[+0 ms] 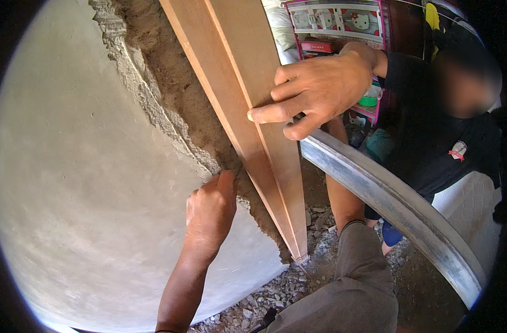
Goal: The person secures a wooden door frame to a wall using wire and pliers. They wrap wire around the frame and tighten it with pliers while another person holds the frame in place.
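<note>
My left hand [212, 208] is closed against the rough edge of a grey plastered wall [109, 183]. Its fingertips are turned into the brown gap beside the wood, so whatever they hold is hidden. A bare forearm [344, 194], apparently my right, rises from a grey-brown sleeve and passes behind a long metal bar [392, 205]. My right hand lies mostly hidden behind that bar. Over it, a co-worker's hand [325, 89] reaches in from the right, fingers on the wooden frame post [253, 111]. The bar slants from beside the post toward the lower right.
Exposed brown fill [164, 66] runs between plaster and post. Gravel and broken stone [253, 311] cover the ground at the post's foot. At right a person in a black shirt [431, 144] is close by. A pink-edged shelf unit [337, 22] stands behind.
</note>
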The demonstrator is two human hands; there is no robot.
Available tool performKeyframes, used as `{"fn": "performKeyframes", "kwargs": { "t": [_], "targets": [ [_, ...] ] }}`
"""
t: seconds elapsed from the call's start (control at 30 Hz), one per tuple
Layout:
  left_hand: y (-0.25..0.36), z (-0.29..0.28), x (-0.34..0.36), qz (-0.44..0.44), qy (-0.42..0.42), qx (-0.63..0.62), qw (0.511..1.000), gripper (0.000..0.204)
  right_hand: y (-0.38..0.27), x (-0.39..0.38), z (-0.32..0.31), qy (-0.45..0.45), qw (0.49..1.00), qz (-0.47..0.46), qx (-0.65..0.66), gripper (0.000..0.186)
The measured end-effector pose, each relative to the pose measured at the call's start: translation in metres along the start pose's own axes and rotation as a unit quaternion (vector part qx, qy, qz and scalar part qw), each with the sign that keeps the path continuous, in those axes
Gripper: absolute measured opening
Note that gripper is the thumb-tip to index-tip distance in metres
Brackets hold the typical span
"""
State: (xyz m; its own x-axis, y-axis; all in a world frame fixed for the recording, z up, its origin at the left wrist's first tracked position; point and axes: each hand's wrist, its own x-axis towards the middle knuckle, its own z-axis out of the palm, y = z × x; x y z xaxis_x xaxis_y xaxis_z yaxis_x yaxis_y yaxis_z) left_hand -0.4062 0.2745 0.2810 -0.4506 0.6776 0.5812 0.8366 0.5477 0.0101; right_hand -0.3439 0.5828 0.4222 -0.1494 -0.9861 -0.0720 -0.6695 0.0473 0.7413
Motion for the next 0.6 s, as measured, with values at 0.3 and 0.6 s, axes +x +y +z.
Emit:
{"fn": "performKeyframes", "kwargs": {
  "t": [0.3,0.6],
  "targets": [
    [0.007,0.03,-0.013,-0.082,0.053,-0.195,0.976,0.03,0.001,0.002,0.001,0.003,1.0,-0.002,-0.023,0.032],
    [0.055,0.067,-0.097,-0.399,0.072,-0.737,0.541,0.036,0.0,0.005,0.005,0.015,0.999,0.003,-0.033,0.023]
  ]
}}
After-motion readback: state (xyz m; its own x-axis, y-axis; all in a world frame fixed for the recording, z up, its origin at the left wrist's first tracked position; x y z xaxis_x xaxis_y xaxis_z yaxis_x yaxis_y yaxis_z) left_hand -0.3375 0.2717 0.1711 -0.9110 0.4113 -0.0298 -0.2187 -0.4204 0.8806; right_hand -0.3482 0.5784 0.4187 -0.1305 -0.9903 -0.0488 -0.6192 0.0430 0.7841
